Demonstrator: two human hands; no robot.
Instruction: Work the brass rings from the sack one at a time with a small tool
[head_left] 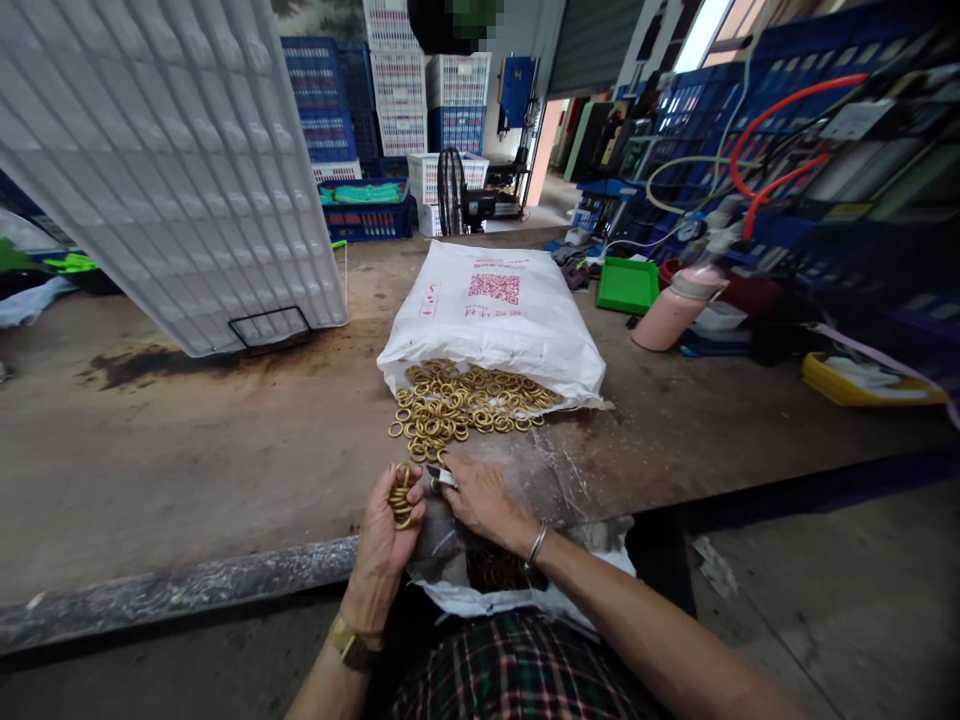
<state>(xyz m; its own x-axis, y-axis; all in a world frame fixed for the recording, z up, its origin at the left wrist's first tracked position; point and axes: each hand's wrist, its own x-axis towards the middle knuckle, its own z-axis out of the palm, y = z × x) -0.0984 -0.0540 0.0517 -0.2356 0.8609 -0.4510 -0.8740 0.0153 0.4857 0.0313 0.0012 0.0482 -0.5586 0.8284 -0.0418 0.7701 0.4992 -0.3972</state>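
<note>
The left hand [391,522] is holding a cluster of round brass-coloured metal rings [403,497], while the right hand [484,500] is gripping a small dark-bladed tool with a pale handle [442,476]. Beyond them, more rings [450,405] are spilling from the open white woven sack with red print [495,310] onto the worn brown tabletop [300,440].

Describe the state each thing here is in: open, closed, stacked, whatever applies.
Left hand, closed around gold rings
Right hand, gripping a small pointed tool
Loose rings, heaped at the printed sack's mouth
Printed sack, lying down, open
Lower sack, open, rings inside
Green tray, open, right way up
Back crates, stacked
Table, stained
</note>
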